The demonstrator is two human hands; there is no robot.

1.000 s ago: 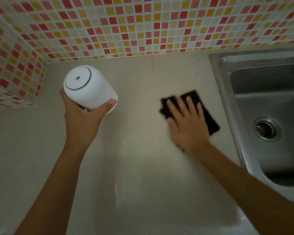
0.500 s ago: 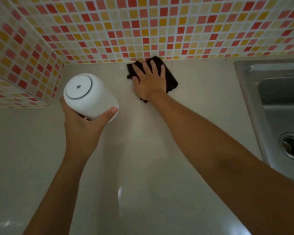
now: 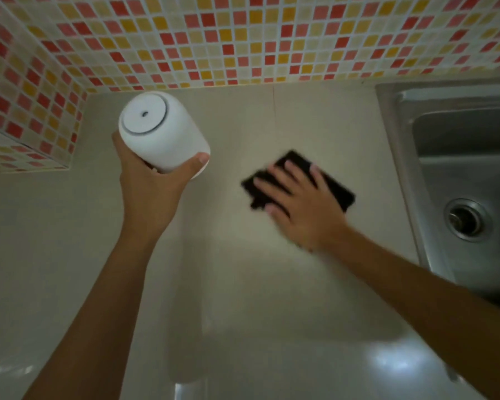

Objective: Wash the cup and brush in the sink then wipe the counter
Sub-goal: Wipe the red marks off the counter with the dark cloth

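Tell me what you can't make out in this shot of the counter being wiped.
- Cup mouth and inside: head view, faces away, left hand covers the lower part.
- Cloth: middle hidden under the right hand, edges blurred by motion.
- Sink: cut off by the right edge; no tap in view.
- Brush: nowhere in frame.

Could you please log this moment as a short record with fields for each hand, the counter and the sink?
left hand: holds a white cup off the counter, its base turned toward the camera
right hand: pressed flat, fingers spread, on a black cloth
cloth: lies on the counter between cup and sink, edges blurred
counter: pale, glossy, with light glare near the front
sink: steel, at right, drain visible, basin looks empty
wall: mosaic tiles in red, orange and cream
brush: not in view
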